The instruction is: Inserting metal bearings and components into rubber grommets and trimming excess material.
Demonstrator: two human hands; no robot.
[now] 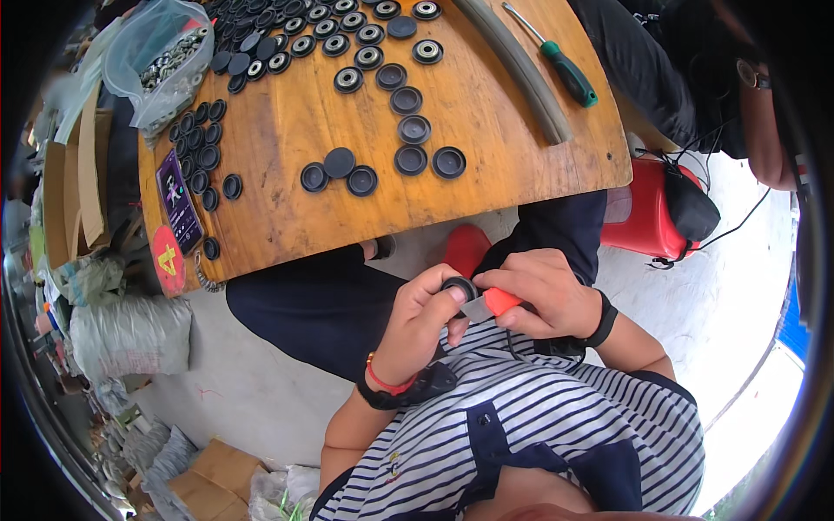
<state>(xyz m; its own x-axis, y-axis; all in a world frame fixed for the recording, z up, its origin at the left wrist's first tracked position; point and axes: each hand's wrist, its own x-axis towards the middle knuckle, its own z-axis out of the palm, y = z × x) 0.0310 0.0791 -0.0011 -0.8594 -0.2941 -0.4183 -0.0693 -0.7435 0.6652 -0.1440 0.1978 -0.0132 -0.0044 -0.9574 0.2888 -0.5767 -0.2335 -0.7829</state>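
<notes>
Over my lap, just off the table's near edge, my left hand pinches a small round black cap between thumb and fingers. My right hand grips a short tool with an orange handle and a flat grey blade. The blade lies against or very close to the cap's lower edge; my fingers partly hide where they meet. Nearest on the wooden table are several loose black caps, among them one flat side up and one hollow side up.
More black caps, some with metal bearings, spread over the far table. A clear plastic tub of metal parts and a dark phone-like panel sit left. A grey curved bar and green-handled screwdriver lie right. Another person's arm is beyond.
</notes>
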